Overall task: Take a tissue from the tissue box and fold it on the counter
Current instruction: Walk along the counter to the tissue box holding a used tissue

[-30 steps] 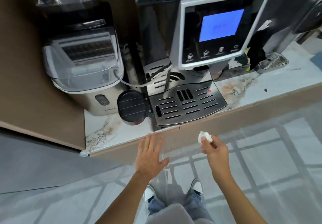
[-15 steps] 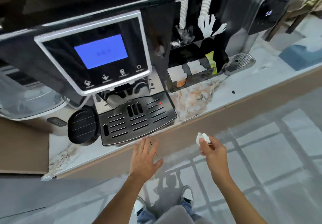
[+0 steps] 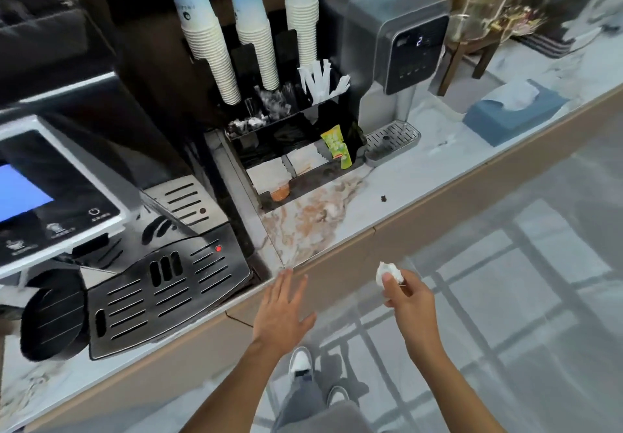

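Now | right hand (image 3: pixel 406 301) pinches crumpled tissue (image 3: pixel 387 272) | axis unclear

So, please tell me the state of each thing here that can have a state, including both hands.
left hand: open, fingers spread, empty, by the counter edge
right hand: closed on a crumpled white tissue
tissue box: on the counter, a tissue sticking up from its slot
coffee machine: on, blue screen lit, red light glowing
water dispenser: on, display shows a 2
paper cups: stacked upside down in three columns
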